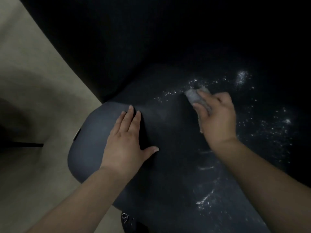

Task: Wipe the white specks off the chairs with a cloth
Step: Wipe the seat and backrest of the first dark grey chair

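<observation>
Mid-wipe, the right hand [217, 113] clutches a small grey cloth [196, 96] against the dark padded chair seat [168, 165] among white specks [170, 93], the left hand [125, 142] pressing flat near the seat's left edge; specks toward the right edge probably come next.

chair [94, 140]: back lost in darkness, seat cut off at right edge | cloth [196, 96]: mostly hidden under blurred right hand [217, 118]
</observation>
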The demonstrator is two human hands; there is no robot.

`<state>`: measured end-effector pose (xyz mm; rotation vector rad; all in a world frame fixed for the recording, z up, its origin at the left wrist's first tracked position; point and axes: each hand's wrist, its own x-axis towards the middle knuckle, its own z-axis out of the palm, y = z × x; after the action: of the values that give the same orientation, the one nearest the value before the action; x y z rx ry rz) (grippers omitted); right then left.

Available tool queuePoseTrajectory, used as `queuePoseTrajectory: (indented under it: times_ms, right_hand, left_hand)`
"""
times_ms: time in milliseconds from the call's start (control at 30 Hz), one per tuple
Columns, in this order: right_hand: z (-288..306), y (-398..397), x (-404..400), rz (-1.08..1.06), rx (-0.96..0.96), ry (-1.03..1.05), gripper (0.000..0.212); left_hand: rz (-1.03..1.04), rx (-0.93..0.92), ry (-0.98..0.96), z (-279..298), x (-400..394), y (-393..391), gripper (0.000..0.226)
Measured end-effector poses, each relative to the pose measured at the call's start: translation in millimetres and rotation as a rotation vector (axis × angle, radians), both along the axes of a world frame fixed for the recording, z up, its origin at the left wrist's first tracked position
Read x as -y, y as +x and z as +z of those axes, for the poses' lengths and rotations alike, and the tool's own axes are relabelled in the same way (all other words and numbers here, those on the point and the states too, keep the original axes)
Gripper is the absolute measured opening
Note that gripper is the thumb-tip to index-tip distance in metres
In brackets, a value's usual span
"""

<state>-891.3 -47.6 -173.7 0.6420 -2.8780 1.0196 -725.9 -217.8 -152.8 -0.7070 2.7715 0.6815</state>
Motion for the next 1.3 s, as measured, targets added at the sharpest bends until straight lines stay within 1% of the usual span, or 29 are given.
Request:
queuePoseTrajectory:
  times_ms: [67, 167, 233, 267, 300, 333, 400, 467, 500, 533, 633, 667, 733, 800, 867, 900, 967, 1033, 1100, 1133, 1200, 1267, 1300]
  right_hand:
    - [3, 22, -5, 0.027, -0.014, -0.006, 0.037]
    - [7, 46, 20, 0.241, 0.000, 0.014, 0.046]
    - [9, 37, 47, 0.377, 0.002, 0.050, 0.045]
    - [10, 27, 60, 0.404, -0.006, 0.062, 0.043]
    - [10, 15, 69, 0.392, -0.007, 0.059, 0.039]
    - [8, 2, 73, 0.333, 0.006, 0.033, 0.035]
    - [6, -18, 62, 0.139, 0.032, -0.020, 0.032]
    - [7, -12, 39, 0.013, 0.030, 0.028, 0.034]
    - [9, -2, 33, 0.021, 0.007, 0.051, 0.034]
    - [11, 12, 32, 0.075, -0.017, 0.064, 0.034]
    - [13, 29, 57, 0.338, -0.016, 0.080, 0.035]
    - [14, 21, 68, 0.371, -0.014, 0.094, 0.035]
    - [12, -8, 79, 0.303, -0.020, 0.106, 0.032]
    - [10, -33, 66, 0.145, -0.025, 0.119, 0.032]
    - [8, -33, 41, 0.008, -0.018, 0.133, 0.035]
    - [9, -25, 32, -0.013, -0.018, 0.124, 0.034]
    - [11, 1, 27, 0.049, -0.003, 0.063, 0.033]
    - [13, 19, 44, 0.215, 0.002, 0.028, 0.034]
    - [12, 13, 73, 0.392, -0.004, 0.073, 0.034]
    - [11, 3, 87, 0.420, 0.011, 0.112, 0.033]
    - [6, -27, 102, 0.354, 0.079, 0.125, 0.035]
    - [2, -50, 96, 0.211, 0.116, 0.092, 0.035]
    - [3, -51, 90, 0.147, 0.099, 0.072, 0.034]
  left_hand:
    - [0.009, 0.002, -0.001, 1, 3, -3, 0.111]
    - [0.029, 0.004, -0.005, 2, 3, -8, 0.109]
    - [0.035, 0.000, -0.012, 1, 3, -9, 0.106]
    - [0.034, -0.003, -0.018, 1, 4, -9, 0.104]
    - [0.033, -0.005, -0.027, 1, 6, -9, 0.102]
    - [0.036, -0.008, -0.033, 0, 9, -8, 0.100]
    - [0.045, -0.011, -0.030, 0, 14, -8, 0.098]
    - [0.050, -0.013, -0.024, 0, 16, -7, 0.098]
    - [0.048, -0.016, -0.022, 0, 16, -7, 0.098]
    - [0.043, -0.019, -0.020, 0, 15, -8, 0.098]
    - [0.022, -0.020, -0.011, -1, 12, -12, 0.098]
    - [0.019, -0.021, -0.006, -1, 11, -13, 0.098]
    - [0.016, -0.024, -0.001, -3, 12, -14, 0.097]
    - [0.016, -0.023, -0.011, -4, 13, -16, 0.096]
    - [0.019, -0.015, -0.018, -3, 15, -18, 0.096]
    - [0.024, -0.013, -0.020, -2, 15, -18, 0.096]
    - [0.038, -0.011, -0.029, 0, 14, -19, 0.095]
    - [0.049, -0.013, -0.036, 1, 13, -17, 0.095]
    - [0.054, -0.010, -0.040, 2, 13, -15, 0.095]
    - [0.053, -0.009, -0.044, 1, 14, -14, 0.095]
    - [0.060, -0.010, -0.054, 0, 17, -11, 0.095]
    - [0.085, -0.005, -0.055, -1, 21, -7, 0.094]
    - [0.099, 0.000, -0.052, -1, 23, -4, 0.094]
